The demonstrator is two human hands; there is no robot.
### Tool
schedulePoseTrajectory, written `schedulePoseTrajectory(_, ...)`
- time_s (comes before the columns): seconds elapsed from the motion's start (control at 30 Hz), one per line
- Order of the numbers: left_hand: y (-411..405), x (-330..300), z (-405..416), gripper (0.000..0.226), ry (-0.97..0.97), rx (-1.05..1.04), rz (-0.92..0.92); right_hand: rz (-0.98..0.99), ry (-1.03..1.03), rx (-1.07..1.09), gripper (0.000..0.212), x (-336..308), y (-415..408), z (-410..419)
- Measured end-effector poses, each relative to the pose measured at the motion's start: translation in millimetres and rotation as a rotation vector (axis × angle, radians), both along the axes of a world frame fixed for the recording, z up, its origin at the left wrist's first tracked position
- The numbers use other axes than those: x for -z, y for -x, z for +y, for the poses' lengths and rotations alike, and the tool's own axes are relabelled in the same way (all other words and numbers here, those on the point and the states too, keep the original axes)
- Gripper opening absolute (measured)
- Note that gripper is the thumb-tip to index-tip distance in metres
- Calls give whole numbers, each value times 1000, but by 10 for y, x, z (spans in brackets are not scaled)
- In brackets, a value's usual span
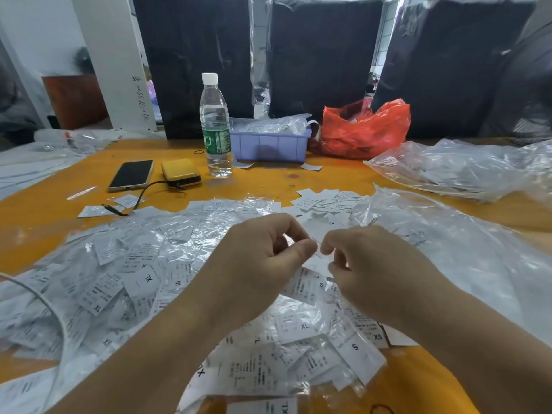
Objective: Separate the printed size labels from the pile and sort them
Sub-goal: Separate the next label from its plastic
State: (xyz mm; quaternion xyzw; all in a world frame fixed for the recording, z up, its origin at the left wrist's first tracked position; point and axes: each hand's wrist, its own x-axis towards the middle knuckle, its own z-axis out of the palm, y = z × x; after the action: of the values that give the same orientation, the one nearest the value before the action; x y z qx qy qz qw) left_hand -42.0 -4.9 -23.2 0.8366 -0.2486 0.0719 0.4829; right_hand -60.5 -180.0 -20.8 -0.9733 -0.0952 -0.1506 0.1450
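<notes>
Separation step: left hand point(263, 258) and right hand point(367, 264) fingers point(304, 248) pinch one label point(316, 231) above the pile point(143, 279); next, probably reading its size.

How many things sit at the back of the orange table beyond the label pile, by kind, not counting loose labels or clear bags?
Clear plastic water bottle with white cap: 1
Black smartphone lying flat: 1
Yellow rectangular power bank with black cable: 1
Lilac plastic bin: 1
Red plastic bag: 1
Total: 5
</notes>
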Motion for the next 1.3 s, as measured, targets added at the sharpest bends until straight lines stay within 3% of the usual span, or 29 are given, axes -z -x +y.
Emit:
schedulePoseTrajectory(0.23,23,-15,-32,56,-23,7,21,-104,23,117,44,-148,79,-97)
schedulePoseTrajectory(0.33,44,-31,-45,59,-22,65,36,-3,118,175,53,-150,163,-153)
schedulePoseTrajectory(0.47,70,-66,-26,65,32,76,126,72,230,235,46,-69,268,-217)
schedulePoseTrajectory(0.6,81,-59,-18,78,-50,22,146,70,219,294,37,8,194,-296)
schedulePoseTrajectory(0.73,76,4,-75,69,-159,65,107,268,259,348,45,98,154,-251)
schedulePoseTrajectory(0.87,47,73,-118,53,-143,100,102,290,277,382,59,99,149,-197)
schedulePoseTrajectory(0.97,38,103,-105,42,-155,140,168,245,257,359,64,107,140,-191)
schedulePoseTrajectory(1.1,35,122,-78,30,-298,102,34,125,204,301,68,138,126,-186)
schedulePoseTrajectory(1.2,42,107,-59,17,-340,87,-16,-172,87,150,67,122,132,-194)
schedulePoseTrajectory(1.3,25,77,-40,12,-267,72,17,-459,-160,-75,58,121,126,-145)
